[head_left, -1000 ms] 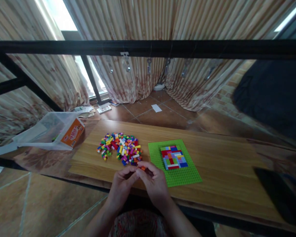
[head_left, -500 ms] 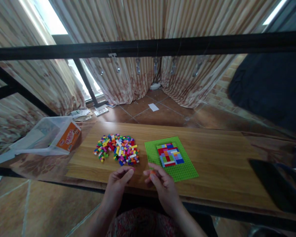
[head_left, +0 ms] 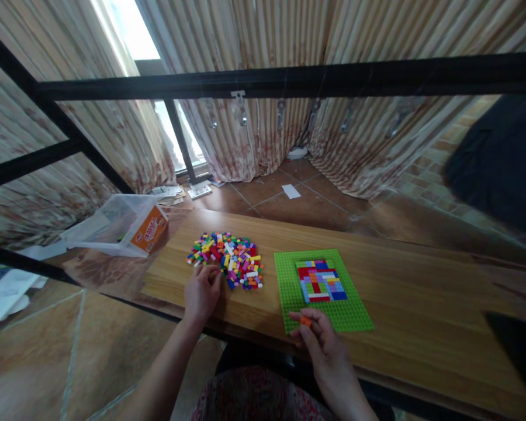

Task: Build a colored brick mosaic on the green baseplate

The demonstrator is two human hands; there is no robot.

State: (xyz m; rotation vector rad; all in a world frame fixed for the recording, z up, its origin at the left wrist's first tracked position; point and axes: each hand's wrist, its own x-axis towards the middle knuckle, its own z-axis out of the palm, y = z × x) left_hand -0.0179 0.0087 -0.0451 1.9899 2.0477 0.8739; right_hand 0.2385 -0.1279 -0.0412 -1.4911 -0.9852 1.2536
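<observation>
My right hand (head_left: 322,336) pinches an orange toy brick (head_left: 305,321) just over the near edge of a green baseplate (head_left: 355,316). On that baseplate lies a flat patch of red, blue, purple, white and yellow bricks (head_left: 322,282). At the near left side of a heap of small coloured bricks (head_left: 241,257) is my left hand (head_left: 204,289). Its fingers are curled together at the heap's edge, and what is between them, if anything, is hidden.
The bricks and baseplate lie on a long wooden tabletop (head_left: 421,280). Left of it stands a clear plastic bin (head_left: 131,210) with an orange label. A black bar (head_left: 289,82) crosses beyond the table. A dark object (head_left: 515,345) sits at the right end.
My left hand has moved left to the brick heap, away from my right hand. The orange brick stays in my right hand, now at the baseplate's near edge. The view has shifted left.
</observation>
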